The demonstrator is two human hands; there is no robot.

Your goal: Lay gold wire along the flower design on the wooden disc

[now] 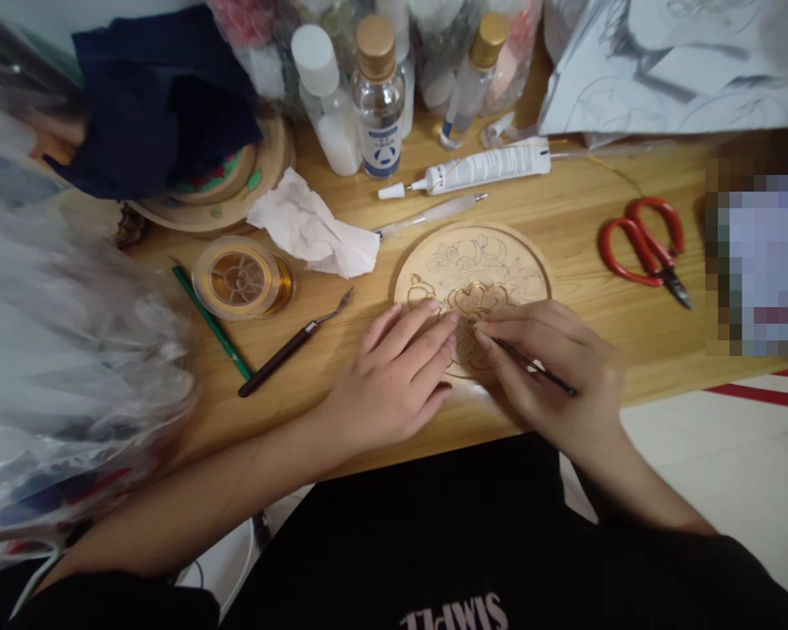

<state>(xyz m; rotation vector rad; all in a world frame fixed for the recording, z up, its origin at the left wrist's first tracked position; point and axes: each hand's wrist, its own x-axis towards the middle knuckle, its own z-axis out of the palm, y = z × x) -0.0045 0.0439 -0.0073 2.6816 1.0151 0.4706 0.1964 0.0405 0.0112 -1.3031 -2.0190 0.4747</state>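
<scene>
A round wooden plate (pixel 542 267) lies near the table's front edge, with a drawn floral pattern and gold wire outlines on it. My left hand (pixel 404 376) rests on the plate's left part, fingers spread a little and holding nothing that shows. In a pinch, my right hand (pixel 558 376) holds a thin dark tool (pixel 542 371) over the middle of the plate, close to my left fingertips. The tool's tip is hidden by my fingers. Both hands cover the plate's lower part.
Left of the plate are a crumpled tissue (pixel 315 227), a wire spool (pixel 240 278), a green pencil (pixel 214 324) and a dark-handled tool (pixel 279 357). Behind lie a white tube (pixel 489 168), a pen (pixel 433 214) and bottles (pixel 379 114). Red-handled cutters (pixel 647 249) lie right.
</scene>
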